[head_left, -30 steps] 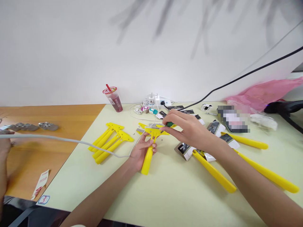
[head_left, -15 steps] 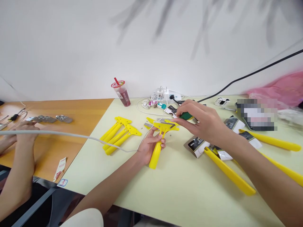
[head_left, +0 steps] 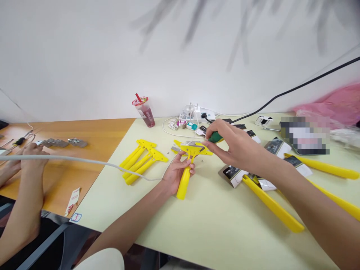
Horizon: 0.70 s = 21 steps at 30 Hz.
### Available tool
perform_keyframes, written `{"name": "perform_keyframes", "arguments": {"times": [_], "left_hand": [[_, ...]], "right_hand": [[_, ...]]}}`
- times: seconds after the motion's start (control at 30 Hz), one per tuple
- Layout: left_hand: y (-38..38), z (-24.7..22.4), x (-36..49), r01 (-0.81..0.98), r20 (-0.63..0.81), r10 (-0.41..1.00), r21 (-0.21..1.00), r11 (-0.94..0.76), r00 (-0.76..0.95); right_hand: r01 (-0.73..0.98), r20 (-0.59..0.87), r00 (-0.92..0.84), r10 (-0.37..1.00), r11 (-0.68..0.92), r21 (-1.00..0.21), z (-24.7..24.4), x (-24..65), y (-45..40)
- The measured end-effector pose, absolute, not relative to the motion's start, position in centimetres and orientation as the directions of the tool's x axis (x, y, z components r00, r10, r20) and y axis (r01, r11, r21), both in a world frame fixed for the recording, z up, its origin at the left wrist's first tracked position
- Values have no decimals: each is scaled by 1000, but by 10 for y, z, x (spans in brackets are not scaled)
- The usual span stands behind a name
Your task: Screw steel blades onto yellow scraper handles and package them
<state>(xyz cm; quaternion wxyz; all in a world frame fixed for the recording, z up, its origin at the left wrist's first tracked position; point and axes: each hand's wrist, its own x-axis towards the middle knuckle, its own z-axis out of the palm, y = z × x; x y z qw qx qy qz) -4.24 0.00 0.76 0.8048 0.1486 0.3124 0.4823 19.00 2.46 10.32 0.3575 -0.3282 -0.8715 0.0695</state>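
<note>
- Head view: left hand [head_left: 174,172] grasps the yellow scraper [head_left: 183,183] at the neck, fingers wrapped below its head; the handle points near, slightly left.
- Scraper location: raised over the pale table [head_left: 180,228], centre, in front of further yellow parts lying beyond it.
- Right hand [head_left: 233,148]: thumb and fingers pinch a green-handled tool [head_left: 215,137], probably a screwdriver, at the right end of the scraper's head. Tip contact: cannot tell, fingers hide it.
- Technique (judgement): brace the neck firmly so the head does not twist; align the tool squarely with any fastener; turn gently, as plastic may strip.
- Safety (judgement): keep both hands' fingertips off the metal strip along the head's far edge.
- Small loose part [head_left: 202,161] lies just right of the scraper; best not brushed away.
</note>
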Motion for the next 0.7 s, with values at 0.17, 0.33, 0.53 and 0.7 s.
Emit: {"name": "perform_keyframes", "arguments": {"times": [0.17, 0.33, 0.53, 0.7], "left_hand": [[3, 8, -44, -701, -356, 877, 533, 473, 321], [2, 7, -44, -689, -342, 877, 545, 478, 338], [2, 6, -44, -683, -357, 873, 547, 483, 331], [3, 7, -45, -683, -345, 878, 555, 475, 331]], "right_hand": [[362, 595, -570, 566, 824, -437, 106, 188, 24], [521, 645, -526, 554, 809, -270, 98, 190, 27], [431, 533, -592, 604, 797, -424, 106, 197, 25], [412, 605, -584, 542, 839, -355, 101, 193, 28]]}}
